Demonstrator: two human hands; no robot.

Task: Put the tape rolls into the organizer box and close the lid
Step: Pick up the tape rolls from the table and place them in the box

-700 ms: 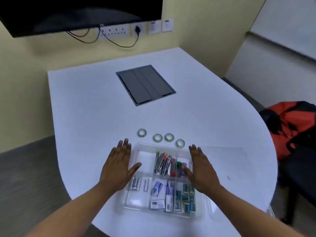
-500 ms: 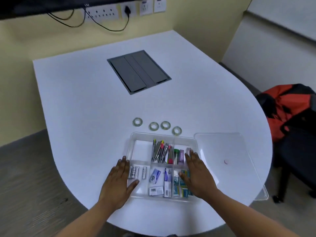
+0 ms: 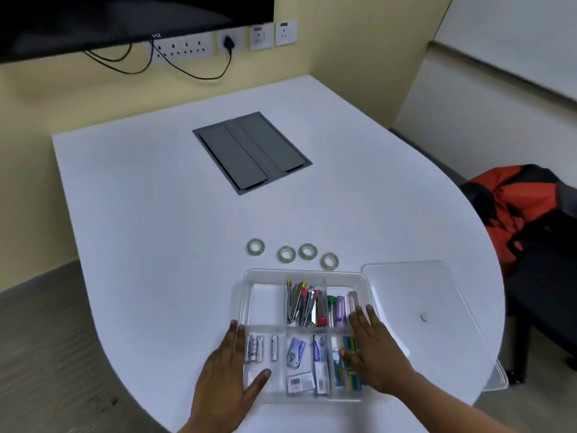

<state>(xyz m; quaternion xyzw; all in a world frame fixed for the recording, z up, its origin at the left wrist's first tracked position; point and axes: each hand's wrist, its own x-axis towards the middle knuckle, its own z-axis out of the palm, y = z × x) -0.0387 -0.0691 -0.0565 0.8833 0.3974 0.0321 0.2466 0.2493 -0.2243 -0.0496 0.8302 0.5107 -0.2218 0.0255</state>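
1. a yellow wall with a socket strip (image 3: 184, 49) and the lower edge of a dark screen (image 3: 125, 20) stands behind a white table (image 3: 156, 214) with a rounded near edge; a grey hatch (image 3: 251, 152) is set into the far middle of the top.
2. four tape rolls (image 3: 286, 254) lie flat on the table in a loose row, just beyond the far rim of the box and apart from it.
3. the clear box (image 3: 246, 276) sits near the table's front edge, divided into compartments; its far left compartment looks empty, the far middle one holds clips and small tools, the near ones batteries and small packets.
4. the lid (image 3: 415, 307) lies flat on the table, touching the box's right side.
5. the left hand (image 3: 229, 373) rests flat at the box's near left corner, fingers released and grasping nothing, thumb over the rim.
6. the right hand (image 3: 373, 348) lies flat over the near right compartments, fingers spread, holding nothing.
7. a red and black bag (image 3: 512, 210) sits on a chair at the right.
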